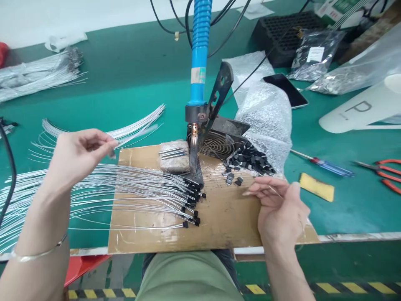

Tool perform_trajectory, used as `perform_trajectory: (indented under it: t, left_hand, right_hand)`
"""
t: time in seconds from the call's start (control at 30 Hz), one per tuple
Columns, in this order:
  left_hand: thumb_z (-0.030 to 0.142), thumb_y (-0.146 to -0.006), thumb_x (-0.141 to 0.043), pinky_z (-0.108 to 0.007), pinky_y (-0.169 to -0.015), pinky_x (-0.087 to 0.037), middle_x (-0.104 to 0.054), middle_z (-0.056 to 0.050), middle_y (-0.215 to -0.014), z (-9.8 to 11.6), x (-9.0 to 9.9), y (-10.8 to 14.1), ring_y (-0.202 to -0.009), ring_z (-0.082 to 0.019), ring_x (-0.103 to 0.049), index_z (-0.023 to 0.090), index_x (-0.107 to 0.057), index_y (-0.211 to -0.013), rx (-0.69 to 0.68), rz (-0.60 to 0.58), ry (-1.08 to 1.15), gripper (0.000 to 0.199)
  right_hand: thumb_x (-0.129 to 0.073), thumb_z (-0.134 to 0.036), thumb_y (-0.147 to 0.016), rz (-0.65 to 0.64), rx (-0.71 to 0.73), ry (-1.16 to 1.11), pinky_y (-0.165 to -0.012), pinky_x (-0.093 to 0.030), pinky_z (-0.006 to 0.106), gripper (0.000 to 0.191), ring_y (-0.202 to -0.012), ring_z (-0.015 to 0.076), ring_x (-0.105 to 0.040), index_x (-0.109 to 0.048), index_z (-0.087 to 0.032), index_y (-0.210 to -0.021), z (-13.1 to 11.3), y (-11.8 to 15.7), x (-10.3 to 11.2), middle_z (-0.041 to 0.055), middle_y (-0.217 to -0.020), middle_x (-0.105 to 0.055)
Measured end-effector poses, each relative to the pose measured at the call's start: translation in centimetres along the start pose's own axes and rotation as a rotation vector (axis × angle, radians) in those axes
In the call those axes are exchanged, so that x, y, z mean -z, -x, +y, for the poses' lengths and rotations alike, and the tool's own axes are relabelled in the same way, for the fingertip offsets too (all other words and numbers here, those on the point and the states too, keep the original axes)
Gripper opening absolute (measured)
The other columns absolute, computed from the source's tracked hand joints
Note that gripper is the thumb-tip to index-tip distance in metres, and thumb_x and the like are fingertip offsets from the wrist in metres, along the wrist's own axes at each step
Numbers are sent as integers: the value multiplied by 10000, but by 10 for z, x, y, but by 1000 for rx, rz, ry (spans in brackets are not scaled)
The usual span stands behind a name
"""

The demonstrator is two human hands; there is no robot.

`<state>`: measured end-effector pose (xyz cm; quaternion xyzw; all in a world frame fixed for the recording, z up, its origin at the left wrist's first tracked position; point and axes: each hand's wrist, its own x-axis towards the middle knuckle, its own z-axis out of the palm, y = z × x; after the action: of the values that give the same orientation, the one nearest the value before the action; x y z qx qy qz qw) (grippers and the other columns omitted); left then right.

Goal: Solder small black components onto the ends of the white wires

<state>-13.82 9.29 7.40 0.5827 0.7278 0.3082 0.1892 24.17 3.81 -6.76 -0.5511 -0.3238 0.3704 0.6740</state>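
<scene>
My left hand (84,154) is over the left side of the bench with its thumb and forefinger pinched together. A small greyish bit shows at the fingertips, too blurred to name. Behind these fingers lies a curved bundle of white wires (138,127). Below the hand, a wide row of white wires (140,179) runs onto the cardboard, its right ends carrying black connectors (192,196). At the right of the cardboard (228,225), my right hand (280,209) curls its fingers round a thin wire (275,191). Near those fingers are loose black pieces (250,161).
A blue hose (200,50) with a copper-coloured tip (194,138) hangs over the middle, beside a coil-shaped grille (216,144). To the right lie a yellow sponge (316,187), a screwdriver (328,166), red-handled pliers (382,168) and bubble wrap (266,117).
</scene>
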Motion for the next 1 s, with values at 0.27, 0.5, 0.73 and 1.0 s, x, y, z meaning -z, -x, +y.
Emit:
perform_trajectory:
  t: [0.27, 0.5, 0.73, 1.0]
  left_hand:
    - [344, -813, -831, -213, -518, -427, -655, 6, -554, -21, 1, 61, -505, -109, -565, 189, -762, -670, 143, -664, 346, 222]
    - [349, -846, -816, -162, -542, -360, -632, 31, -583, -17, -27, 88, -543, -68, -501, 178, -759, -696, 192, -654, 415, 234]
    - [305, -783, -799, -152, -555, -304, -571, 40, -555, 10, -35, 101, -552, -56, -439, 171, -721, -639, 283, -502, 437, 211]
    - [321, -884, -759, -209, -561, -398, -659, 13, -644, 2, -33, 91, -599, -115, -537, 209, -755, -737, 156, -633, 314, 185]
  right_hand:
    - [-602, -373, -1075, -506, -28, 147, -575, -429, 284, 447, -578, 145, -577, -779, -196, -704, -25, 44, -12, 10, -602, -633]
    - [-719, -255, -959, -863, -96, 90, -617, -444, 254, 198, -655, 127, -567, -713, -193, -771, -45, 59, -38, -4, -734, -654]
    - [-750, -219, -945, -738, -126, 72, -594, -416, 260, 286, -590, 110, -499, -652, -206, -676, -45, 61, -43, -38, -646, -593]
    - [-692, -151, -979, -768, 5, 119, -598, -407, 261, 271, -631, 116, -521, -632, -208, -721, -43, 58, -40, -36, -682, -595]
